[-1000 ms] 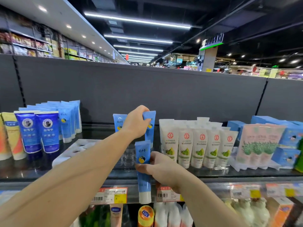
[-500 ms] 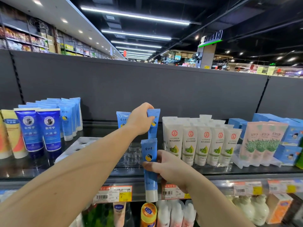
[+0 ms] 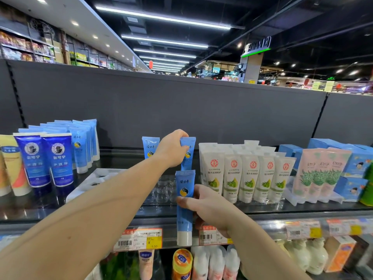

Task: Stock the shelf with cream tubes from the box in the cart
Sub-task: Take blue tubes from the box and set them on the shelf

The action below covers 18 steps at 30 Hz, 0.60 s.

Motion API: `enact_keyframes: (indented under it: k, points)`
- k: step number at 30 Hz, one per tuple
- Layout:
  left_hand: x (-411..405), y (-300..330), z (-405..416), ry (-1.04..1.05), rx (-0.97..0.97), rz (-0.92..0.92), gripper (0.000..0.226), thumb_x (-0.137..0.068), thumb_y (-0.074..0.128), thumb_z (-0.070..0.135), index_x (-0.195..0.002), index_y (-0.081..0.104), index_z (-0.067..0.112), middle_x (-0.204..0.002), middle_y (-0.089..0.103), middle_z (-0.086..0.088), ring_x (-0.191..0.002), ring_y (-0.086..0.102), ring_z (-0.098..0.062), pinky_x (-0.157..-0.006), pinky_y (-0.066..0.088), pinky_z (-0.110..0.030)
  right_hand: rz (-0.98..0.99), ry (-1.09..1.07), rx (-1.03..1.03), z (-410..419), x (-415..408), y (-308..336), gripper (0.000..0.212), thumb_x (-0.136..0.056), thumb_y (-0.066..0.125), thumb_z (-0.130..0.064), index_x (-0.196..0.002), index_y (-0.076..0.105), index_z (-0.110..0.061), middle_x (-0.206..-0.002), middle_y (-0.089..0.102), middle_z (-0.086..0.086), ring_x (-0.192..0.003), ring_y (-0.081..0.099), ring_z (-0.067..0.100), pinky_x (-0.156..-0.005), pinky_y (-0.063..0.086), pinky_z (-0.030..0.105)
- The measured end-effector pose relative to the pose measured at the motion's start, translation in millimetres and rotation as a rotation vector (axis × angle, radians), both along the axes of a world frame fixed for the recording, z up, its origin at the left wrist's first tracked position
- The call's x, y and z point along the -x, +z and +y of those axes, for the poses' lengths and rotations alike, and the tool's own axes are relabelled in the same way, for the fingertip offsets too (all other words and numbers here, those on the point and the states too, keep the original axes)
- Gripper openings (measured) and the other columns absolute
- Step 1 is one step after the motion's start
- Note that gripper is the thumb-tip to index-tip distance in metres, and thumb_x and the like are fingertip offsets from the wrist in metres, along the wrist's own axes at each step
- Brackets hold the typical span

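Up at 12 o'clock, the left hand (image 3: 171,149) curls its fingers round a light blue cream tube (image 3: 188,153) standing on the shelf (image 3: 60,207). Below it, toward 6 o'clock, the right hand (image 3: 210,207) pinches a second tube (image 3: 184,207) hanging past the shelf's front edge. Open glass lies at 9 o'clock beside a white tray (image 3: 90,181). White tubes (image 3: 242,178) crowd 3 o'clock. Price labels (image 3: 139,238) read blurred.

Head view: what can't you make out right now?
- Cart and box: outside the head view.
- Base of the far tube: hidden by the left hand and the near tube held in the right hand.
- Price label: mostly covered by the right hand.
- Clear tray slots: blurred.
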<state>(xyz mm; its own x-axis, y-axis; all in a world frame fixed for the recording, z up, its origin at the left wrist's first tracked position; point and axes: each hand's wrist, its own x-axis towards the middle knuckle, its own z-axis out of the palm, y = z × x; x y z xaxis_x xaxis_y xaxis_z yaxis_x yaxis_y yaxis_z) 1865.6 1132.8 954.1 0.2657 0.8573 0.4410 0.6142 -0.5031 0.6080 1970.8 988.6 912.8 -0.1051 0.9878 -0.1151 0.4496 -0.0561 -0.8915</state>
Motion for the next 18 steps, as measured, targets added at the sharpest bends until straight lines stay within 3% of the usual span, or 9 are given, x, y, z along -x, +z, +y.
enact_keyframes:
  k: [3,8,14,16,18]
  points:
    - [0,-1,0,-0.003,0.018,-0.015,0.023,-0.094,0.057,0.018,-0.116,0.051,0.021,-0.102,0.062,0.000,-0.090,0.059,-0.013,-0.059,0.042,-0.020,0.016,0.007,0.000,0,-2,-1,0.030,-0.091,0.061,-0.041,-0.113,0.052,-0.023,-0.102,0.065,-0.002,-0.078,0.061,0.008,-0.059,0.049,0.018]
    - [0,3,-3,-0.021,0.008,-0.051,0.039,-0.094,0.058,0.016,-0.131,0.047,0.016,-0.105,0.059,0.001,-0.098,0.057,-0.014,-0.078,0.049,-0.026,0.086,0.018,-0.003,0,-5,-2,0.028,-0.091,0.062,-0.038,-0.113,0.053,-0.023,-0.101,0.066,-0.001,-0.078,0.064,0.009,-0.061,0.050,0.019]
    - [8,8,-14,-0.031,0.037,-0.047,0.042,-0.094,0.059,0.017,-0.134,0.046,0.015,-0.116,0.060,-0.001,-0.098,0.057,-0.013,-0.082,0.050,-0.028,0.149,0.010,-0.078,4,-5,0,0.013,-0.093,0.061,-0.032,-0.103,0.054,-0.027,-0.101,0.068,-0.003,-0.090,0.068,0.013,-0.072,0.057,0.025]
    - [16,13,-20,-0.026,0.022,-0.069,0.040,-0.094,0.057,0.017,-0.133,0.048,0.016,-0.121,0.060,-0.002,-0.101,0.059,-0.014,-0.087,0.051,-0.030,0.166,-0.022,-0.119,8,-2,1,0.014,-0.092,0.062,-0.031,-0.105,0.056,-0.025,-0.102,0.068,-0.002,-0.090,0.068,0.013,-0.070,0.057,0.024]
    - [27,22,-29,-0.018,-0.021,-0.056,0.029,-0.096,0.055,0.023,-0.124,0.056,0.018,-0.114,0.063,0.002,-0.095,0.060,-0.013,-0.084,0.052,-0.030,0.206,-0.068,-0.170,13,2,1,0.020,-0.091,0.063,-0.031,-0.108,0.059,-0.023,-0.102,0.070,-0.002,-0.092,0.068,0.013,-0.072,0.057,0.026]
